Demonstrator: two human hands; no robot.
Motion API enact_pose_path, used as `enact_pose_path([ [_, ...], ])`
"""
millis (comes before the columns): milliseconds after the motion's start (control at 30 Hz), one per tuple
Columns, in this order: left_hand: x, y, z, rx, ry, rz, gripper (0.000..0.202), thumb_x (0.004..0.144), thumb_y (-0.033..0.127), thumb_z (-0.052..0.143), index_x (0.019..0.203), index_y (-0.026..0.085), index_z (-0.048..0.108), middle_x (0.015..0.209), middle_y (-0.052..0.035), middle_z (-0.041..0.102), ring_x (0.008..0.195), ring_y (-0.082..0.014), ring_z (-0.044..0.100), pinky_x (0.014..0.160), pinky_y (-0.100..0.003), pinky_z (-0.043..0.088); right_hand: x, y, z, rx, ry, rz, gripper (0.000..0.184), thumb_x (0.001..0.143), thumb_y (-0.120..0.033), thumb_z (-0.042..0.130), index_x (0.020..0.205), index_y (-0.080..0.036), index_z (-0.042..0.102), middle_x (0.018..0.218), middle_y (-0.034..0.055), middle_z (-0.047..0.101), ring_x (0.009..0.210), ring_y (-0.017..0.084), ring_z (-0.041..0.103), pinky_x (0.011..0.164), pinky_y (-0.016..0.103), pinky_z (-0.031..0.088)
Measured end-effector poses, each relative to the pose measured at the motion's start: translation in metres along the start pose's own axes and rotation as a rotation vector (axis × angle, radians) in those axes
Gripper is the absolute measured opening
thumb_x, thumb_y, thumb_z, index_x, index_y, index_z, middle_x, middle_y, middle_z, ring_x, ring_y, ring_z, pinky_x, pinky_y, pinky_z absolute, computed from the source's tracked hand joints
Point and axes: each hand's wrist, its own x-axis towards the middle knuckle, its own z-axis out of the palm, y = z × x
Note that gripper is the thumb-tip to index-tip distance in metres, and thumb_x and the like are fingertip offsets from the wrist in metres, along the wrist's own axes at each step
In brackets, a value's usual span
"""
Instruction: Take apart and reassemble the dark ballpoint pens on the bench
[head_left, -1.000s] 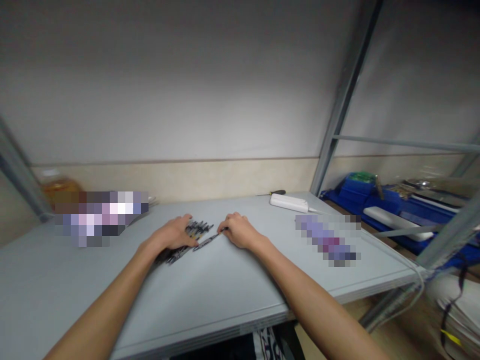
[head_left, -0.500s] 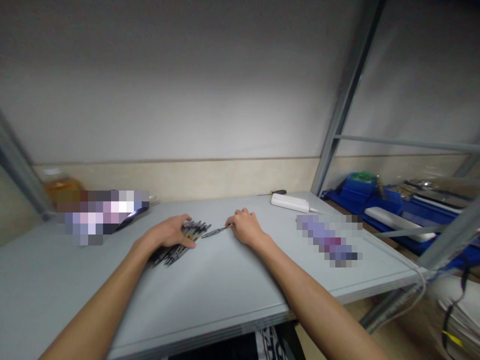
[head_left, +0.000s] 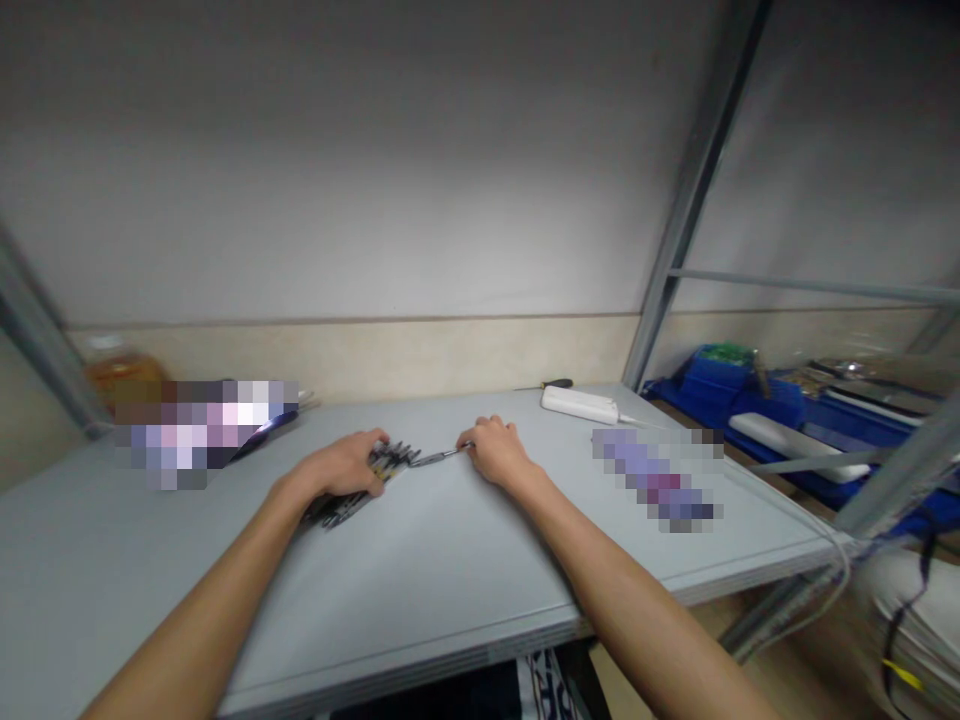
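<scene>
My left hand (head_left: 341, 467) lies palm down on a pile of several dark pens (head_left: 390, 460) on the grey table (head_left: 450, 570), its fingers curled over them. My right hand (head_left: 496, 450) is closed, pinching the end of a single dark pen (head_left: 439, 456) that lies on the table just right of the pile. The two hands are a short span apart near the middle of the table.
A white power strip (head_left: 581, 404) and a small screwdriver (head_left: 551, 384) lie at the back right. Blurred-out items sit at the back left (head_left: 202, 425) and right (head_left: 656, 475). A metal rack post (head_left: 686, 210) and blue bins (head_left: 757, 400) stand to the right.
My right hand has drawn one pen out of the pile and slid it rightward and back. My left hand has stayed on the pile.
</scene>
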Motion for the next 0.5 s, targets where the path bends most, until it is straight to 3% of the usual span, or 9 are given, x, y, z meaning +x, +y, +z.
enact_pose_path([
  [500, -0.003, 0.01, 0.003, 0.151, 0.0, -0.063, 0.075, 0.058, 0.031, 0.057, 0.126, 0.009, 0.036, 0.118, -0.0166, 0.051, 0.106, -0.0268, 0.051, 0.086, -0.033, 0.042, 0.0, -0.003, 0.001, 0.017, -0.019, -0.074, 0.031, 0.086, -0.021, 0.039, 0.104, -0.029, 0.063, 0.102, 0.0083, 0.056, 0.098, 0.022, 0.044, 0.078, 0.036, 0.029],
])
